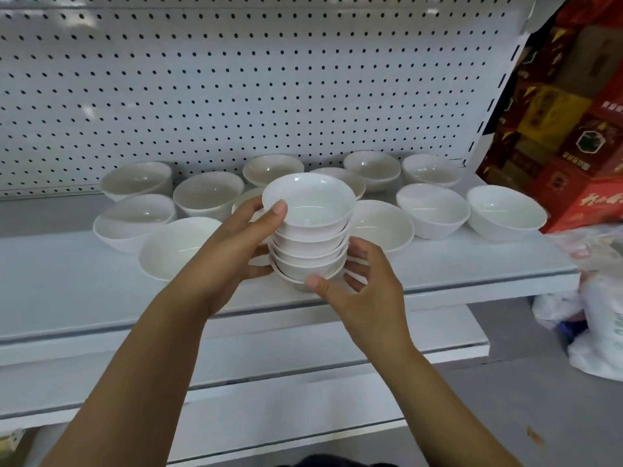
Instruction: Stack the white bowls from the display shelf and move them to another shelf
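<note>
A stack of several white bowls stands near the front of the white display shelf. My left hand grips the stack from the left, thumb on the top bowl's rim. My right hand holds the stack's lower part from the right, thumb against the bottom bowl. Several loose white bowls sit around it on the shelf, such as a bowl at the left front and a bowl at the far right.
A white pegboard backs the shelf. Red and gold gift boxes stand at the right end. Plastic bags lie at the lower right. Lower white shelves step out below.
</note>
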The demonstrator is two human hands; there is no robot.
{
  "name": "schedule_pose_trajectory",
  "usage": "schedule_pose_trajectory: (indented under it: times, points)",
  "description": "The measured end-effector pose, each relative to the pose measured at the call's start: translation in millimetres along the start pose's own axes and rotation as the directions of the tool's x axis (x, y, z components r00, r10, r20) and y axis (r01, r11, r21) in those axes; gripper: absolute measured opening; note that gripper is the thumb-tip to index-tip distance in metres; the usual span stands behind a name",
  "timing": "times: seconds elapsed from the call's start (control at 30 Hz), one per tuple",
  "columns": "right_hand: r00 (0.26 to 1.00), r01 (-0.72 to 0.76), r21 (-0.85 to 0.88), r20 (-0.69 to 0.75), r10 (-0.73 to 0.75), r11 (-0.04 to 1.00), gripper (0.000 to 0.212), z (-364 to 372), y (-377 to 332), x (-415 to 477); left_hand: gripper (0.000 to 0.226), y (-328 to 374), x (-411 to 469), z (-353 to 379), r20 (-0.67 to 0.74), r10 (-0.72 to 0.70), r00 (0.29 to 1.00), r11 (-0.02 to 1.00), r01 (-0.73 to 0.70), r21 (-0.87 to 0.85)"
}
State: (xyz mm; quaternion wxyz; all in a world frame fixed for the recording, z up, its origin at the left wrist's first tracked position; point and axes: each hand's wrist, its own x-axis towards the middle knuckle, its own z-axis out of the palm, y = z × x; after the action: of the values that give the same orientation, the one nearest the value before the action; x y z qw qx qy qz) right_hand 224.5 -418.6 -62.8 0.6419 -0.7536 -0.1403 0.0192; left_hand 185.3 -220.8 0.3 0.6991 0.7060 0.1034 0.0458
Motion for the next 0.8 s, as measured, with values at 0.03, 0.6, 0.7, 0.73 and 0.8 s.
schedule_pose_trajectory:
  times: [0.03, 0.6, 0.7, 0.73, 0.8]
  points:
    - [1.0, -0.008, 0.005, -0.008, 0.008, 1.0, 0.078, 4, 2, -3, 0.068, 1, 2, -2, 0.021, -0.006, 1.0, 1.0, 0.006, 0.005]
    - [0.973, 0.007, -0.053, -0.23, -0.019, 0.999, 0.092, 40, -1, -26, 0.082, 9, 3, -16, 0.142, 0.039, 0.989, 0.996, -0.051, 0.076]
    - [0.949, 0.004, -0.058, -0.313, -0.022, 0.998, 0.093, 40, -8, -45, 0.077, 10, -5, -16, 0.21, 0.058, 0.976, 0.995, -0.074, 0.072]
    - [0.942, 0.003, -0.061, -0.336, -0.023, 0.998, 0.093, 38, -11, -52, 0.077, 10, -7, -14, 0.232, 0.064, 0.971, 0.994, -0.081, 0.066]
    - [0.929, -0.012, -0.078, -0.369, -0.017, 0.997, 0.092, 33, -16, -63, 0.077, 11, -12, -9, 0.281, 0.075, 0.957, 0.995, -0.091, 0.046]
